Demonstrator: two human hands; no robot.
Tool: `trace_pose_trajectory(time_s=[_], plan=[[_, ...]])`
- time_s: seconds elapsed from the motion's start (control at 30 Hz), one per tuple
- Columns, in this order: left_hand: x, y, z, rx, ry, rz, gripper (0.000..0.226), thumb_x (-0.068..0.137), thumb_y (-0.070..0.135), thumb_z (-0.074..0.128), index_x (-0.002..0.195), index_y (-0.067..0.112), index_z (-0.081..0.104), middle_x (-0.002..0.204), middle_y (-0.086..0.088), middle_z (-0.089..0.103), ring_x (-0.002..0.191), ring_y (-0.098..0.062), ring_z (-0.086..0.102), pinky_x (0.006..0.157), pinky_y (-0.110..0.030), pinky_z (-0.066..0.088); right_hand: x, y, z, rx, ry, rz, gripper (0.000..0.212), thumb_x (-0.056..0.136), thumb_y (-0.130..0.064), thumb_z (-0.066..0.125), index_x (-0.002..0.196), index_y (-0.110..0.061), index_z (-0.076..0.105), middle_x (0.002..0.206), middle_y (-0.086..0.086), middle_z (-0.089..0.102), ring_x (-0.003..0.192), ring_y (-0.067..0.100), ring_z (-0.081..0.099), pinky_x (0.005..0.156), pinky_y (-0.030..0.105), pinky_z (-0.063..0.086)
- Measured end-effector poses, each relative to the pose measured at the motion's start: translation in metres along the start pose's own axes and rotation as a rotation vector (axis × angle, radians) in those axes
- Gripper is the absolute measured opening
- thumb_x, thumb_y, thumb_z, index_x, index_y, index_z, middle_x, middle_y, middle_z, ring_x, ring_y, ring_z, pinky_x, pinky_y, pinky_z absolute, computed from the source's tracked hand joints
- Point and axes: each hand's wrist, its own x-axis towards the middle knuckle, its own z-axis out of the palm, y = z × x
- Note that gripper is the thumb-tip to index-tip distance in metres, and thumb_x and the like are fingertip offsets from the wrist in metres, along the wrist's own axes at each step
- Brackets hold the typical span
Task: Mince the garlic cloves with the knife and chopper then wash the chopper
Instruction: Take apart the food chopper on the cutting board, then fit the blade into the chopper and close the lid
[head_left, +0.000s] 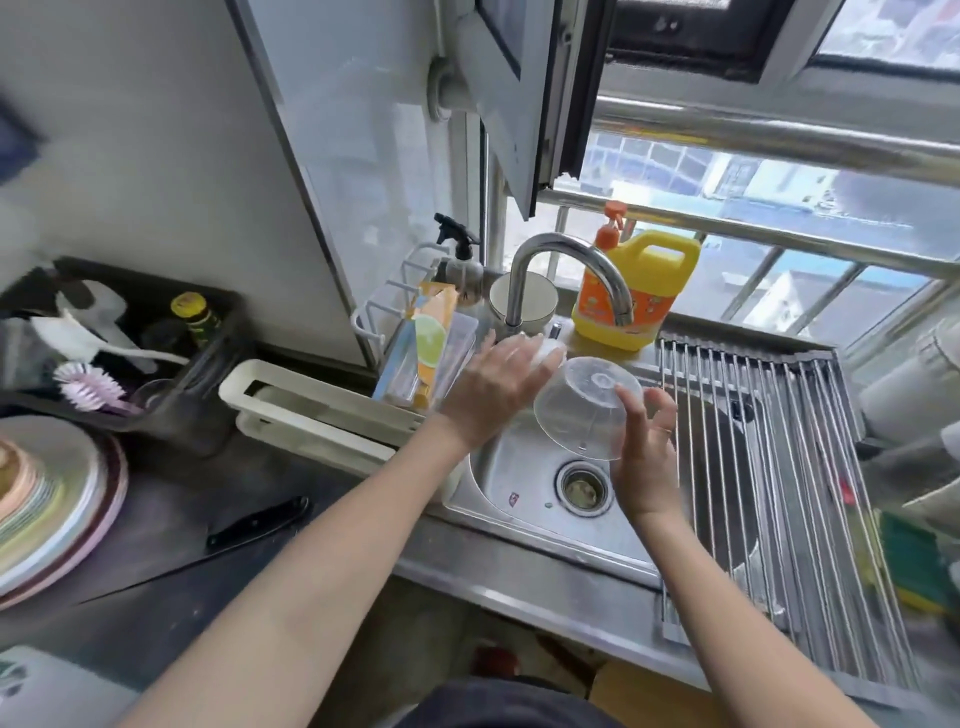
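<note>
The chopper's clear plastic bowl (584, 410) hangs upside down and tilted over the steel sink (524, 467), below the curved tap (566, 270). My right hand (644, 457) grips the bowl at its rim on the right side. My left hand (493, 389) lies flat against the bowl's left wall, fingers together, with a whitish thing at the fingertips that I cannot identify. A black-handled knife (260, 522) lies on the dark counter to the left of the sink.
A yellow detergent jug (631, 291) stands behind the tap. A metal roll-up drying rack (779, 467) covers the sink's right half. Stacked plates (47, 499) sit at the far left, near a black tray with a brush (88, 387). A green sponge (914, 561) lies at right.
</note>
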Motion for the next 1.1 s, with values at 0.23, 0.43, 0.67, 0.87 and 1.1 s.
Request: trace_pose_trajectory(time_s=[0.23, 0.43, 0.67, 0.87, 1.1], plan=[[0.0, -0.003, -0.01, -0.159, -0.047, -0.137, 0.04, 0.09, 0.003, 0.051, 0.128, 0.013, 0.044, 0.114, -0.013, 0.067, 0.1, -0.032, 0.066, 0.082, -0.046, 0.054, 0.003, -0.022, 0.007, 0.041, 0.046, 0.048, 0.09, 0.06, 0.031, 0.045, 0.128, -0.026, 0.03, 0.131, 0.026, 0.03, 0.076, 0.049, 0.058, 0.046, 0.038, 0.045], [0.019, -0.014, -0.035, -0.822, -0.092, -1.076, 0.041, 0.097, 0.007, 0.048, 0.137, 0.01, 0.038, 0.133, -0.01, 0.051, 0.114, -0.03, 0.054, 0.09, -0.028, 0.039, 0.03, -0.084, -0.003, 0.591, 0.162, 0.361, 0.075, 0.072, 0.01, 0.038, 0.126, -0.039, 0.023, 0.137, 0.011, 0.027, 0.099, 0.039, 0.057, 0.068, 0.047, 0.056], [-0.031, -0.055, -0.125, -0.883, -0.127, -1.169, 0.031, 0.091, 0.013, 0.058, 0.121, 0.02, 0.056, 0.114, 0.006, 0.058, 0.11, -0.015, 0.056, 0.084, -0.025, 0.042, 0.042, -0.179, -0.016, 1.001, -0.062, 0.35, 0.05, 0.093, -0.008, 0.049, 0.129, -0.034, 0.025, 0.093, 0.003, 0.069, 0.039, 0.035, 0.058, 0.044, 0.039, 0.054], [-0.123, -0.093, -0.209, -0.835, -0.246, -1.364, 0.02, 0.095, 0.014, 0.052, 0.094, 0.02, 0.07, 0.093, 0.01, 0.069, 0.086, -0.004, 0.062, 0.076, -0.019, 0.047, 0.029, -0.261, 0.015, 1.036, -0.574, 0.408, 0.026, 0.099, -0.024, 0.037, 0.124, -0.019, 0.038, 0.086, 0.026, 0.066, 0.041, 0.028, 0.057, 0.042, 0.034, 0.051], [-0.287, -0.07, -0.296, -0.693, -0.134, -1.754, 0.024, 0.101, 0.022, 0.044, 0.1, 0.007, 0.064, 0.096, -0.005, 0.063, 0.084, -0.014, 0.056, 0.079, -0.029, 0.048, -0.041, -0.369, 0.085, 0.856, -1.123, 0.425, 0.019, 0.09, -0.027, 0.053, 0.086, -0.012, 0.063, 0.075, 0.012, 0.071, 0.064, 0.034, 0.07, 0.065, 0.05, 0.059]])
